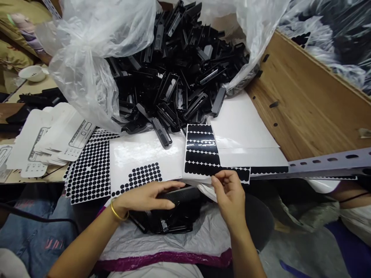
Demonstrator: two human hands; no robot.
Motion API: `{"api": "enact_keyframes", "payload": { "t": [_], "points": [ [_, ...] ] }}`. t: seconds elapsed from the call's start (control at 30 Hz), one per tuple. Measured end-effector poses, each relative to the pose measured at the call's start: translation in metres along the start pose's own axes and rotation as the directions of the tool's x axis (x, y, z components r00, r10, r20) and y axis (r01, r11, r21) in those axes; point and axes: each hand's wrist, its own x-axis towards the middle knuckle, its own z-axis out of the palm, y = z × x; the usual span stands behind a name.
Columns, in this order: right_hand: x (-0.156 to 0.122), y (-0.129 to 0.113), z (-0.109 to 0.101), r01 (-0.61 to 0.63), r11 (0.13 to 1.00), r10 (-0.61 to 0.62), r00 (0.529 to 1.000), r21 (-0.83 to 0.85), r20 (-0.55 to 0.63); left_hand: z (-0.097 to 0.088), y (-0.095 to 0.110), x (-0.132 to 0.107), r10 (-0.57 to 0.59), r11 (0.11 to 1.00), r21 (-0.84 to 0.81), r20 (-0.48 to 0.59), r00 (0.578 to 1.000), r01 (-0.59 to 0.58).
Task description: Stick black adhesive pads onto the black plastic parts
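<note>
Fingers of the left hand curve over black parts in the lap, thumb set apart from the rest; whether they grip one cannot be told. Fingers of the right hand pinch the lower edge of the strip sheet, which lies beyond them and slightly to their left.

Well left of the left fingers, denim-clad legs show below the counter, whose front edge runs just beyond both hands. Under the fingers, the lap carries a pale bag with a purple hem. Right of the right fingers come a holed metal rail, a wooden panel and, lower, grey floor.

Far left beyond the fingers stands a bowl; nearer lie cards, then dot sheets. Just beyond the left fingers is a partly used sheet. A clear bag bulges behind it, beside a large heap of black parts that crowds up to the strip sheet's top. Blank sheets lie beyond the right fingers.
</note>
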Motion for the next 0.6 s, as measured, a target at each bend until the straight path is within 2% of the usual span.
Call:
{"api": "enact_keyframes", "payload": {
  "t": [0.03, 0.07, 0.1, 0.13, 0.17, 0.2, 0.23, 0.27, 0.33, 0.4, 0.47, 0.53, 0.6],
  "points": [
    [0.001, 0.001, -0.001, 0.003, 1.000, -0.003, 1.000, -0.001, 0.017, -0.008, 0.002, 0.003, -0.013, 0.998, 0.066, -0.104, 0.994, 0.020],
    [0.001, 0.001, 0.001, 0.014, 1.000, -0.013, 0.998, -0.009, 0.061, -0.016, 0.004, 0.010, -0.007, 0.992, 0.120, -0.268, 0.963, 0.041],
    [0.000, 0.000, 0.007, 0.034, 0.999, -0.031, 0.992, -0.022, 0.123, -0.024, 0.006, 0.021, 0.022, 0.984, 0.167, -0.469, 0.883, 0.065],
    [-0.003, -0.003, 0.015, 0.065, 0.997, -0.057, 0.979, -0.037, 0.194, -0.031, 0.006, 0.035, 0.097, 0.969, 0.234, -0.646, 0.757, 0.076],
    [-0.006, -0.007, 0.025, 0.104, 0.993, -0.085, 0.958, -0.055, 0.274, -0.037, 0.005, 0.051, 0.185, 0.945, 0.314, -0.746, 0.640, 0.093],
    [-0.009, -0.011, 0.037, 0.154, 0.985, -0.120, 0.932, -0.073, 0.342, -0.042, 0.004, 0.068, 0.255, 0.916, 0.383, -0.788, 0.561, 0.121],
    [-0.013, -0.015, 0.050, 0.212, 0.972, -0.157, 0.907, -0.101, 0.390, -0.045, 0.002, 0.084, 0.274, 0.897, 0.410, -0.808, 0.522, 0.163],
    [-0.016, -0.018, 0.062, 0.268, 0.953, -0.187, 0.887, -0.140, 0.422, -0.048, -0.001, 0.097, 0.261, 0.894, 0.405, -0.819, 0.511, 0.193],
    [-0.021, -0.021, 0.084, 0.367, 0.898, -0.229, 0.860, -0.242, 0.456, -0.053, -0.007, 0.114, 0.283, 0.900, 0.404, -0.826, 0.487, 0.162],
    [-0.023, -0.020, 0.099, 0.427, 0.831, -0.245, 0.857, -0.357, 0.454, -0.057, -0.011, 0.115, 0.330, 0.913, 0.401, -0.836, 0.438, 0.078],
    [-0.022, -0.016, 0.108, 0.453, 0.777, -0.244, 0.857, -0.437, 0.453, -0.062, -0.013, 0.105, 0.338, 0.929, 0.370, -0.859, 0.383, 0.009],
    [-0.019, -0.012, 0.111, 0.462, 0.760, -0.234, 0.851, -0.457, 0.470, -0.064, -0.014, 0.089, 0.274, 0.959, 0.279, -0.881, 0.385, -0.046],
    [-0.014, -0.009, 0.109, 0.461, 0.777, -0.221, 0.838, -0.429, 0.499, -0.061, -0.014, 0.073, 0.190, 0.981, 0.155, -0.880, 0.435, -0.115]
  ]
}}
